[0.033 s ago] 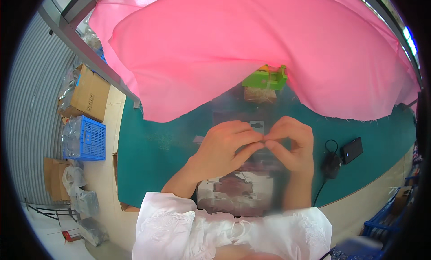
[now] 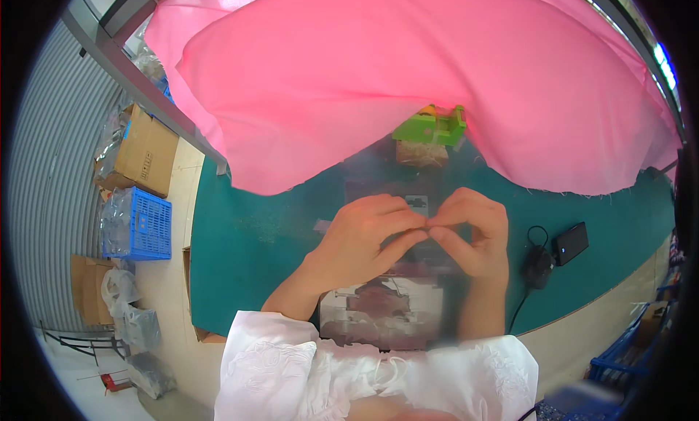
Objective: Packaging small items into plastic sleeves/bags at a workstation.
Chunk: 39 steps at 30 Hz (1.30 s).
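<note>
Over the worktop (image 2: pixel 247 275), I see left hand (image 2: pixel 357 235) and right hand (image 2: pixel 491 250) meet, fingers (image 2: pixel 404 221) pinched, likely for precision; cannot tell what they grip.

Anything between the fingertips of the left hand (image 2: pixel 360 235) and right hand (image 2: pixel 482 239) is too small to identify. Pink cloth (image 2: pixel 349 72) hides part of the green holder (image 2: pixel 431 132); the top edge cuts the cloth. White garment (image 2: pixel 280 359) is cut off below. Pale object (image 2: pixel 586 395), lower right: blurred, kind unclear.
</note>
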Each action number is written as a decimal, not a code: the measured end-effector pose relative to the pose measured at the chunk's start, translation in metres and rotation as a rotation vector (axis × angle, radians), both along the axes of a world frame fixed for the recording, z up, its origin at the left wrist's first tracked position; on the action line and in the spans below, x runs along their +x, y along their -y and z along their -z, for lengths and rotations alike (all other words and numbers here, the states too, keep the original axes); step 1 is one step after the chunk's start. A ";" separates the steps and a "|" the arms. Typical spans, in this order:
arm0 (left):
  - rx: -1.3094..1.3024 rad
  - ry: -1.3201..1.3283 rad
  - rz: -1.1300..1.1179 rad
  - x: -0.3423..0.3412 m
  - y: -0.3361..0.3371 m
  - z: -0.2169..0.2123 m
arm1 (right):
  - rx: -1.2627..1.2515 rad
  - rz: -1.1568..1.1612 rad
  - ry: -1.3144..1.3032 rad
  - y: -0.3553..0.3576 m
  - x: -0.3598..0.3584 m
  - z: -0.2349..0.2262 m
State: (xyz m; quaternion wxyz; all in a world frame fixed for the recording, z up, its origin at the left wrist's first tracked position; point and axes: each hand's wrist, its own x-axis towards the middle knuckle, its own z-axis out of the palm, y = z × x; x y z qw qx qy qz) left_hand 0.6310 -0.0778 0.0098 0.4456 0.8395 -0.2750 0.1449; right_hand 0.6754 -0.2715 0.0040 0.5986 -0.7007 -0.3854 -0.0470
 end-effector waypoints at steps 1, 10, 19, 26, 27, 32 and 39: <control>0.000 0.000 0.001 0.001 0.000 0.000 | 0.000 0.001 0.000 -0.001 0.000 0.000; -0.130 -0.072 -0.021 0.011 -0.007 0.005 | -0.023 0.005 -0.346 0.002 0.001 -0.006; -0.031 -0.075 -0.028 0.015 -0.013 0.012 | -0.189 0.138 0.184 0.012 0.005 -0.003; 0.356 -0.054 -0.118 -0.002 -0.038 0.034 | -0.310 0.208 0.389 0.040 0.006 0.006; 0.497 0.077 -0.221 -0.006 -0.036 0.034 | -0.336 0.179 0.351 0.039 0.005 0.016; 0.538 0.318 -0.327 0.019 -0.040 0.102 | -0.436 0.223 0.488 0.028 0.024 0.060; 0.606 0.259 -0.329 0.024 -0.040 0.146 | -0.563 0.146 0.332 0.040 0.028 0.132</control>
